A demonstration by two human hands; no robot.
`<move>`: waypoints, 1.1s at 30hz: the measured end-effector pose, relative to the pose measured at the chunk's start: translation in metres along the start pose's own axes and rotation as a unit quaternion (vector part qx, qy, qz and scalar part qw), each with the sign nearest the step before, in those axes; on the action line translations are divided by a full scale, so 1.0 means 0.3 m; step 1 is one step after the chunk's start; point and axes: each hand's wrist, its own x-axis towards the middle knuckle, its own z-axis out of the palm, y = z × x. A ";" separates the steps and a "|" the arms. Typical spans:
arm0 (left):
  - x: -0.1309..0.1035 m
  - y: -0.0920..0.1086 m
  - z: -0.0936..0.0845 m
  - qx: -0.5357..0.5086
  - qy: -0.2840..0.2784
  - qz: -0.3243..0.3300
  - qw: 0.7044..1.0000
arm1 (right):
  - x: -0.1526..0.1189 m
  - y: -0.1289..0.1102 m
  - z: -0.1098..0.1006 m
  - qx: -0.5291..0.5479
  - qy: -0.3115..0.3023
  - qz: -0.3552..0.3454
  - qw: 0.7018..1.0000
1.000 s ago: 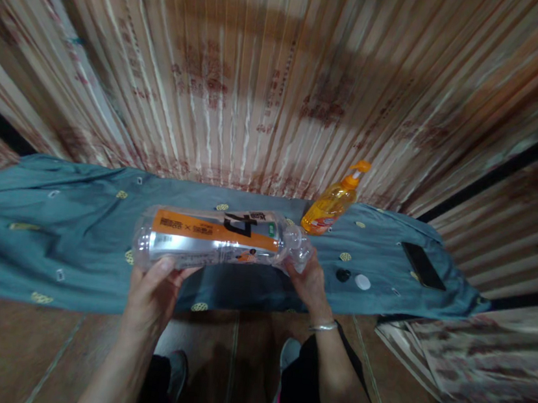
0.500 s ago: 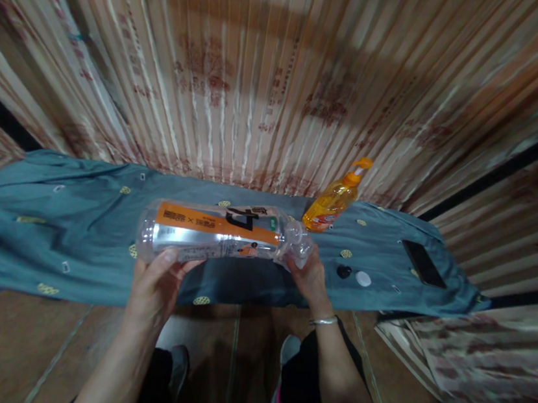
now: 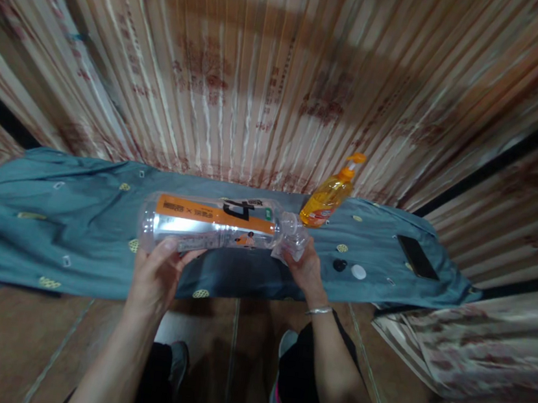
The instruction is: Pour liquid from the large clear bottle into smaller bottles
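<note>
A large clear plastic bottle [image 3: 212, 224] with an orange and silver label lies sideways in the air above the cloth. My left hand [image 3: 158, 273] grips it near its base from below, thumb on the near side. At the neck end, my right hand [image 3: 304, 268] is closed on a small clear plastic piece [image 3: 292, 238] that meets the bottle's mouth; its exact shape is hard to make out. Behind my right hand stands an orange pump bottle [image 3: 327, 199] holding yellow-orange liquid.
A teal patterned cloth [image 3: 84, 224] covers the long narrow surface. On it, right of my right hand, lie a small black object [image 3: 339, 265], a white round cap [image 3: 358, 272] and a black phone [image 3: 418, 257]. A pleated curtain [image 3: 244, 81] hangs behind.
The view has shifted slightly, and the whole scene sits a little differently in the picture. The bottle is turned slightly about its length; both hands keep their holds.
</note>
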 end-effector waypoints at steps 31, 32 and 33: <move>0.011 -0.014 0.019 0.005 0.001 0.012 1.000 | 0.010 0.001 0.009 -0.002 0.002 -0.008 1.000; 0.012 -0.014 0.019 0.004 0.001 0.011 1.000 | 0.010 0.003 0.010 -0.005 0.004 -0.011 1.000; 0.012 -0.013 0.019 0.003 0.002 0.009 1.000 | 0.010 0.005 0.011 -0.007 0.006 -0.014 1.000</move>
